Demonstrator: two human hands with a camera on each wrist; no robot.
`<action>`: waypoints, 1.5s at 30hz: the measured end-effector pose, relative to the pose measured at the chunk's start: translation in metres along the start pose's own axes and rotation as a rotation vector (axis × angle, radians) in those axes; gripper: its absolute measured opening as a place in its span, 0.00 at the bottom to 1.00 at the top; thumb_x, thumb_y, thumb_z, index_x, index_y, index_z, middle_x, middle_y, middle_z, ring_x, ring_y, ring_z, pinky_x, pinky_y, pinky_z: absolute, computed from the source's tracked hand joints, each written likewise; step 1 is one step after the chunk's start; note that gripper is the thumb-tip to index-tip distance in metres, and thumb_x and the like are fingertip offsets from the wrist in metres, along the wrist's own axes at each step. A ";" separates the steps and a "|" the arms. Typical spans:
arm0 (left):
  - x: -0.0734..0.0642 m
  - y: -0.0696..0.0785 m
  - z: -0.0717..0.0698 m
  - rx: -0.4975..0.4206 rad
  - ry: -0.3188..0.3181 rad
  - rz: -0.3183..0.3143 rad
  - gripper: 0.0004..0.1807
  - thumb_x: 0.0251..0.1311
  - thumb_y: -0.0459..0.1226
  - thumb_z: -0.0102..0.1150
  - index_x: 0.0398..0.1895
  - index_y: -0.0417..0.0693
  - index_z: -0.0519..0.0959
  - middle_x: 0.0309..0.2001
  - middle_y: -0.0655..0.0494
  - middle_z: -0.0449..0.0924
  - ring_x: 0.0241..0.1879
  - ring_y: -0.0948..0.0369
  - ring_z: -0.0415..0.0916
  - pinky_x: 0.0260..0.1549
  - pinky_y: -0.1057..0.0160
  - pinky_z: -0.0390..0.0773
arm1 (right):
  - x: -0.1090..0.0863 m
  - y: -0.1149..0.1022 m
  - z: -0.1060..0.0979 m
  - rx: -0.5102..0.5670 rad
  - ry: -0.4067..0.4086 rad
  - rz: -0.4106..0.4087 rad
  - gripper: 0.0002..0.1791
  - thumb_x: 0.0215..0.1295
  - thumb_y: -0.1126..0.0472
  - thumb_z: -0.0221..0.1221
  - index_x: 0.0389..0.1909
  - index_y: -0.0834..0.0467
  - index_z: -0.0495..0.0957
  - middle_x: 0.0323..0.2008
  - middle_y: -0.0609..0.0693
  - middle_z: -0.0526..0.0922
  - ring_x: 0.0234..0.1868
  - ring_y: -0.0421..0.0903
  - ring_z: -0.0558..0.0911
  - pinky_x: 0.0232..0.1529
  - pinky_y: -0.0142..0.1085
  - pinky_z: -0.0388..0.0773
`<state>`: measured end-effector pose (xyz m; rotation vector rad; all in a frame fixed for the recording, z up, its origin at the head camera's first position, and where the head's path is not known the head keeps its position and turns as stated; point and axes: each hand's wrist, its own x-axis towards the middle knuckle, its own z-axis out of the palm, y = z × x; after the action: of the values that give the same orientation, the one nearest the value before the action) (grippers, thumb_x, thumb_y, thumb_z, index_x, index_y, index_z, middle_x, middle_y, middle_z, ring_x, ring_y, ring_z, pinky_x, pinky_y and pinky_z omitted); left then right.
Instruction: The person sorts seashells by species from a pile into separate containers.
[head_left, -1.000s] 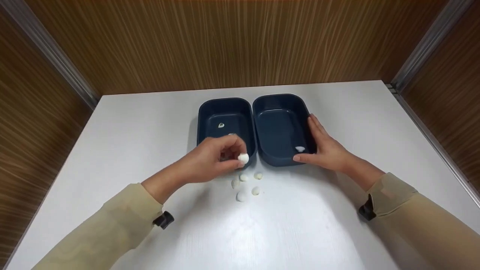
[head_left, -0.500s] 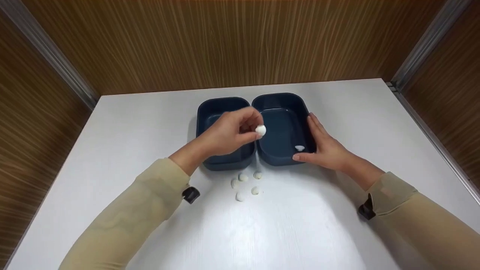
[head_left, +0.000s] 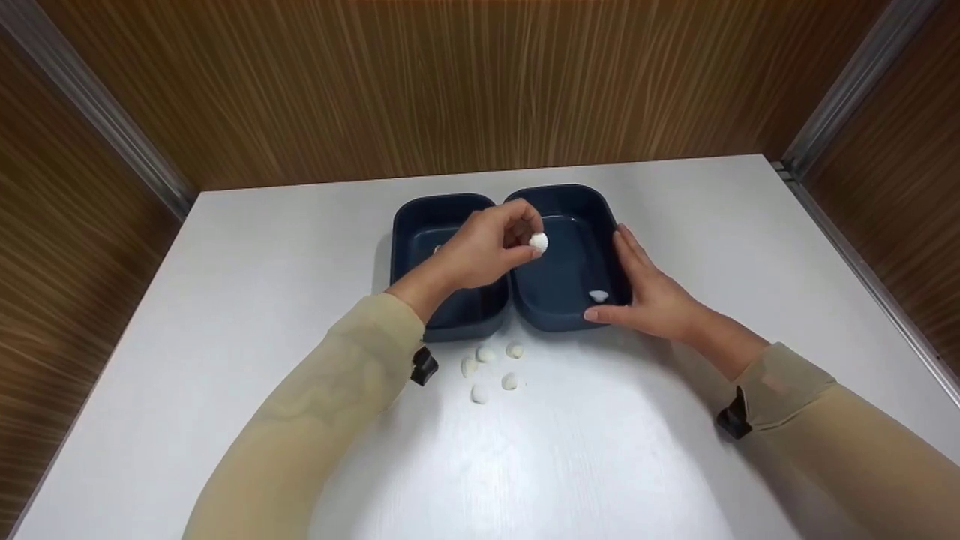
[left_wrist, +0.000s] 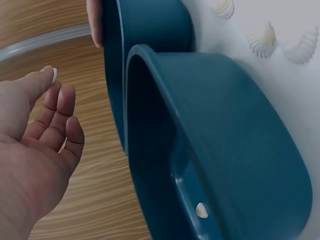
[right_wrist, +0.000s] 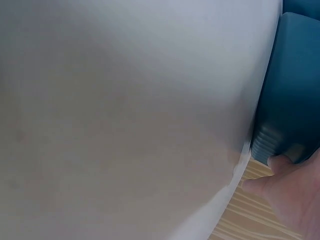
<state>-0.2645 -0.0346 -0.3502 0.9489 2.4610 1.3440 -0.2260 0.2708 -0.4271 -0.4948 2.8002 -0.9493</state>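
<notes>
My left hand [head_left: 480, 251] pinches a small ribbed white seashell [head_left: 538, 242] between thumb and fingertips, held over the left part of the right dark blue bin [head_left: 551, 319]. In the left wrist view only a pale edge of that seashell [left_wrist: 54, 75] shows at the thumb tip. My right hand [head_left: 651, 296] rests against the near right corner of the same bin, fingers straight along its outer wall and thumb at the front. Inside this bin lies one white shell [head_left: 598, 295]. The left bin [head_left: 461, 331] is partly covered by my left hand and forearm; a small shell [left_wrist: 201, 210] lies in it.
Several pale seashells [head_left: 480, 393] lie scattered on the white table [head_left: 585, 450] in front of the bins. The two bins stand side by side. Wood-grain panels [head_left: 480, 90] rise behind the table and at both sides.
My left hand has carried the pinched seashell from the near edge of the left bin forward and right, over the right bin. My right hand has stayed at its corner.
</notes>
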 end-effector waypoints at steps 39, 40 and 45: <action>0.003 0.003 0.007 0.062 0.048 -0.053 0.16 0.77 0.36 0.62 0.64 0.46 0.77 0.54 0.49 0.82 0.51 0.60 0.79 0.53 0.65 0.79 | -0.001 0.002 -0.003 0.005 0.004 -0.009 0.73 0.61 0.35 0.74 0.86 0.54 0.30 0.86 0.50 0.28 0.85 0.59 0.40 0.80 0.62 0.48; 0.000 0.005 0.005 0.066 0.041 -0.056 0.16 0.77 0.36 0.62 0.64 0.47 0.77 0.55 0.50 0.81 0.51 0.60 0.78 0.53 0.65 0.79 | -0.001 0.002 -0.004 0.003 0.002 -0.007 0.73 0.61 0.35 0.74 0.86 0.54 0.30 0.86 0.50 0.27 0.85 0.59 0.40 0.79 0.62 0.48; -0.013 0.015 -0.004 0.086 0.016 -0.040 0.16 0.77 0.36 0.62 0.63 0.48 0.77 0.51 0.54 0.81 0.48 0.60 0.78 0.49 0.65 0.80 | 0.000 0.004 -0.005 0.001 -0.001 -0.005 0.73 0.61 0.36 0.74 0.86 0.54 0.29 0.86 0.49 0.27 0.85 0.59 0.39 0.79 0.63 0.48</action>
<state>-0.2492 -0.0392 -0.3377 0.9050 2.5547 1.2466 -0.2279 0.2769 -0.4252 -0.5020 2.7988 -0.9508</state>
